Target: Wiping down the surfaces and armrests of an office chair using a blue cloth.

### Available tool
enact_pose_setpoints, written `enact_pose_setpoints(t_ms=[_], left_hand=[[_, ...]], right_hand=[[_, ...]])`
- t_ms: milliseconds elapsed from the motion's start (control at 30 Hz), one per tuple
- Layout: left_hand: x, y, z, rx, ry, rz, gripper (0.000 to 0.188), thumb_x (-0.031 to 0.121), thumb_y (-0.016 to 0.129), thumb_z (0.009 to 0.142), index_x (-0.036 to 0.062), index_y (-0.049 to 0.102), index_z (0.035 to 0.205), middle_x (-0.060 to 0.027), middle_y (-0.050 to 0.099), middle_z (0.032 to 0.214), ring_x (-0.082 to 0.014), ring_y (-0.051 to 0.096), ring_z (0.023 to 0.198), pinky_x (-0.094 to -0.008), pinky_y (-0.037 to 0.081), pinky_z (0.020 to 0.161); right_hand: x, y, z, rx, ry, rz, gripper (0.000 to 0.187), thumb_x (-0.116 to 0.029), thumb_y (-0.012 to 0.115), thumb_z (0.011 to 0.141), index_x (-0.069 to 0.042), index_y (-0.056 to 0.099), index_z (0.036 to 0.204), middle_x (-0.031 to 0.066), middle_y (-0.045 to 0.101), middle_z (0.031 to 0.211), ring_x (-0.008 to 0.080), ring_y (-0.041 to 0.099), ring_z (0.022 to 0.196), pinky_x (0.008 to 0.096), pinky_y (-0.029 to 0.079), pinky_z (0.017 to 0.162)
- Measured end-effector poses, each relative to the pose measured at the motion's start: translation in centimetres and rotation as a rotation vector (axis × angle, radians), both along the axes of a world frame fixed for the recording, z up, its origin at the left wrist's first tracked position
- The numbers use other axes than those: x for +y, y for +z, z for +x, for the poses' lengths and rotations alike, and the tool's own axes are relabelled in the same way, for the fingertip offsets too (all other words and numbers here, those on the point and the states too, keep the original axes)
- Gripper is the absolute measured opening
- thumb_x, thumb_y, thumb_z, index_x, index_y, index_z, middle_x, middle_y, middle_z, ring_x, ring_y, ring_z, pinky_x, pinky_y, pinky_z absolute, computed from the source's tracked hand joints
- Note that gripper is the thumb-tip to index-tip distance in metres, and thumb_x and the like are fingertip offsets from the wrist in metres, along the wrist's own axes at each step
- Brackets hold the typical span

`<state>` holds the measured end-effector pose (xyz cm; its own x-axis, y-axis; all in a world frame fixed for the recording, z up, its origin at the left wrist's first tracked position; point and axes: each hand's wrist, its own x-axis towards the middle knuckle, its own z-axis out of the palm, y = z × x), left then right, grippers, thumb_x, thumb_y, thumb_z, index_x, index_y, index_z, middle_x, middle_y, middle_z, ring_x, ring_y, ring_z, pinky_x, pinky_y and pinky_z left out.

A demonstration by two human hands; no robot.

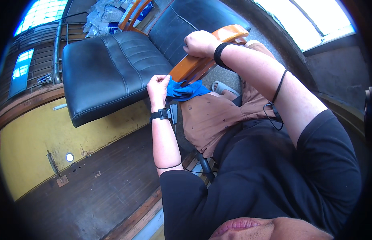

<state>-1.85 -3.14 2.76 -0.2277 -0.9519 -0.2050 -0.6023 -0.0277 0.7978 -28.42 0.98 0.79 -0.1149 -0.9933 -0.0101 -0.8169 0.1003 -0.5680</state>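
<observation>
A black padded chair (104,70) with a curved, glossy wooden armrest (186,70) stands in front of me. My left hand (157,89) is closed at the seat's corner, thumb and fingers pinching the edge of a crumpled blue cloth (184,92). The cloth drapes from the armrest's near end toward my lap. My right hand (201,44) is curled over the armrest farther up, with its fingertips turned away from view. What lies inside those fingers, if anything, is hidden.
My legs in brown trousers (206,118) are close beside the armrest, with a grey sandal (225,87) below. Clear plastic bags (104,18) lie behind the chair. A yellow panel (30,148) is at left, and a bright window (310,18) at upper right.
</observation>
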Motion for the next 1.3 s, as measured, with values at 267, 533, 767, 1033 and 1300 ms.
enact_pose_setpoints(t_ms=[267,533,767,1033,1300], left_hand=[[0.0,0.7,-0.9,-0.042,-0.031,0.031,0.016,0.010,0.083,0.086,-0.0003,0.072,0.090,-0.0014,0.070,0.082,-0.0072,0.060,0.073,-0.0238,0.050,0.069],[-0.3,0.2,-0.3,-0.014,-0.026,0.037,0.014,0.009,0.082,0.086,-0.0001,0.072,0.090,-0.0016,0.069,0.082,-0.0074,0.060,0.073,-0.0237,0.050,0.069],[-0.2,0.0,-0.1,-0.018,-0.050,-0.005,0.016,0.010,0.083,0.086,-0.0002,0.071,0.092,-0.0009,0.069,0.083,-0.0071,0.059,0.073,-0.0231,0.050,0.069],[0.1,0.2,-0.4,0.020,-0.024,0.018,0.018,0.011,0.083,0.086,-0.0007,0.072,0.093,-0.0017,0.071,0.085,-0.0072,0.061,0.075,-0.0232,0.051,0.070],[-0.2,0.7,-0.4,-0.077,-0.070,-0.013,0.019,0.013,0.084,0.087,-0.0010,0.072,0.093,-0.0021,0.071,0.084,-0.0072,0.061,0.074,-0.0236,0.051,0.069]], right_hand=[[0.1,-0.2,-0.1,-0.009,-0.020,0.005,0.033,-0.031,0.058,0.095,-0.004,0.077,0.093,0.0180,0.075,0.089,0.0344,0.074,0.086,0.0441,0.059,0.085],[0.1,0.0,-0.1,0.003,0.007,-0.009,0.032,-0.030,0.058,0.095,-0.004,0.076,0.094,0.0178,0.075,0.090,0.0346,0.074,0.086,0.0440,0.059,0.085],[0.3,0.2,0.0,-0.005,-0.004,-0.008,0.032,-0.030,0.058,0.094,-0.004,0.076,0.094,0.0181,0.075,0.090,0.0343,0.074,0.086,0.0437,0.059,0.085],[0.1,0.1,-0.2,-0.003,-0.002,0.014,0.032,-0.030,0.058,0.094,-0.003,0.076,0.093,0.0186,0.074,0.090,0.0345,0.074,0.086,0.0441,0.059,0.085],[0.5,0.5,-0.1,-0.040,-0.020,0.013,0.032,-0.028,0.058,0.091,-0.003,0.077,0.096,0.0200,0.075,0.095,0.0359,0.074,0.091,0.0449,0.058,0.087]])
